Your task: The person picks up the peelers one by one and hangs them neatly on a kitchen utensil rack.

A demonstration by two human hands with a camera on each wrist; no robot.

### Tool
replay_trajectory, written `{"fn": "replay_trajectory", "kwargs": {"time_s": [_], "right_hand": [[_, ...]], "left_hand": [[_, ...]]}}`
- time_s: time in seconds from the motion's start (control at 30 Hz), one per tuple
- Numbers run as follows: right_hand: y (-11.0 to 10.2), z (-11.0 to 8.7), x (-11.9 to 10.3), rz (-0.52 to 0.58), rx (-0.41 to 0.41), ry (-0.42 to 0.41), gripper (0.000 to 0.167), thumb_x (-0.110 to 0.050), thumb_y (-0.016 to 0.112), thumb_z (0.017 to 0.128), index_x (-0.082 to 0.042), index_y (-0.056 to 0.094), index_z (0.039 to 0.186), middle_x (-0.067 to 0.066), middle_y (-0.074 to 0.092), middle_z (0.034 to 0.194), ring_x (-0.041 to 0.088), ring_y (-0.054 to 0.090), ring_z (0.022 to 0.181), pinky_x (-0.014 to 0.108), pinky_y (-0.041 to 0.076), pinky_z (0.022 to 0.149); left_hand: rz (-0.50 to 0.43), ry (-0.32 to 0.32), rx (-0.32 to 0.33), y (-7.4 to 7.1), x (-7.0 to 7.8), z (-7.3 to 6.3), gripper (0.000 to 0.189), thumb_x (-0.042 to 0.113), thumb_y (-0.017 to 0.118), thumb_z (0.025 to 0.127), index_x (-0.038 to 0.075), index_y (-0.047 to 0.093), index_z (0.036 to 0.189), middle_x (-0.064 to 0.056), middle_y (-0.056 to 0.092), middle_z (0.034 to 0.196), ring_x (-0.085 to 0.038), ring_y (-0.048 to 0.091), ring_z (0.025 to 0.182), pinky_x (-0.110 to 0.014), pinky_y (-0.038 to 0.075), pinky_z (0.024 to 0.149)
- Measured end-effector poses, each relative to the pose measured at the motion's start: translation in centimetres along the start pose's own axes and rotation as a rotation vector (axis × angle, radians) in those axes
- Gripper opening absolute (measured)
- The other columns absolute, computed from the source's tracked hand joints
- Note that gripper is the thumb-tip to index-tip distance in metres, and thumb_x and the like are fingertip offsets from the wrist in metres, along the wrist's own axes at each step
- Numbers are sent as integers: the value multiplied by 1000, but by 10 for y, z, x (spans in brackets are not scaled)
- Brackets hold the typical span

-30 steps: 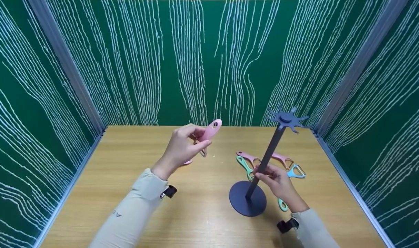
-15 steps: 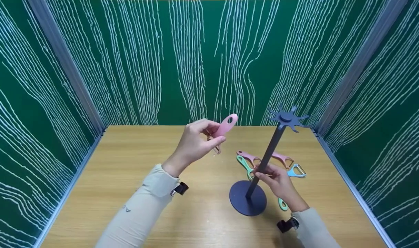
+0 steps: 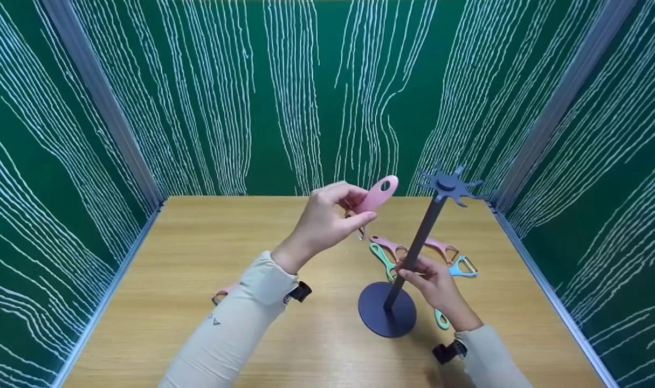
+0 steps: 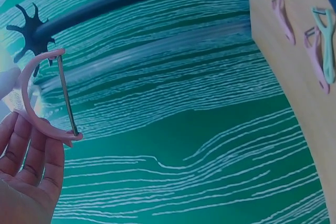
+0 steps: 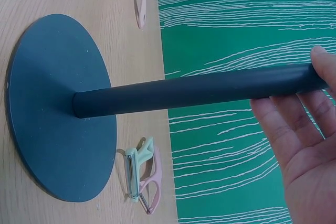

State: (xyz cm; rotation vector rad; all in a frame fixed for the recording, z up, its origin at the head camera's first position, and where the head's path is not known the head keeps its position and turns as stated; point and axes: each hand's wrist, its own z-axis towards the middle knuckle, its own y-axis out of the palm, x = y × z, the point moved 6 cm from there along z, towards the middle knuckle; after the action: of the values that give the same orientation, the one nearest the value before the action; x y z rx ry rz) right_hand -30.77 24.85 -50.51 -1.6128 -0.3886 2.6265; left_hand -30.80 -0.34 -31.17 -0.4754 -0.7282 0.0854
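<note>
Pink peeler, oval-holed, pinched by left hand; right hand grips dark stand.

Stand on table; peelers behind and right, another peeler well left, held peeler between.

Seven peelers are being counted: four pink peelers, two green peelers and one blue peeler, some of them being partly covered. One dark stand is being shown, with one round base; its hooks are being seen too unclearly for a sure count. Two hands are being counted, namely one left hand and one right hand, also two sleeves and two black wrist devices. One table, three green walls and two corner posts are being seen.
</note>
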Motion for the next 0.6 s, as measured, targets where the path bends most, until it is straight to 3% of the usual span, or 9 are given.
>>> {"fn": "replay_trajectory", "kwargs": {"time_s": [0.3,0.6], "right_hand": [[-2,1,0,-17,-4,-7,21,9,71,99,18,68,118,13,83,102,8,80,94,22,65,85],[-3,-1,1,-35,-16,34,20,4,71,101,15,70,118,28,79,105,6,79,95,21,64,86]], "left_hand": [[-50,20,-27,15,9,9,29,11,88,93,-1,76,116,-15,76,105,-21,71,91,-42,67,84],[-93,10,-39,30,10,17,27,10,87,93,-2,76,115,-15,75,105,-22,70,88,-47,67,82]]}}
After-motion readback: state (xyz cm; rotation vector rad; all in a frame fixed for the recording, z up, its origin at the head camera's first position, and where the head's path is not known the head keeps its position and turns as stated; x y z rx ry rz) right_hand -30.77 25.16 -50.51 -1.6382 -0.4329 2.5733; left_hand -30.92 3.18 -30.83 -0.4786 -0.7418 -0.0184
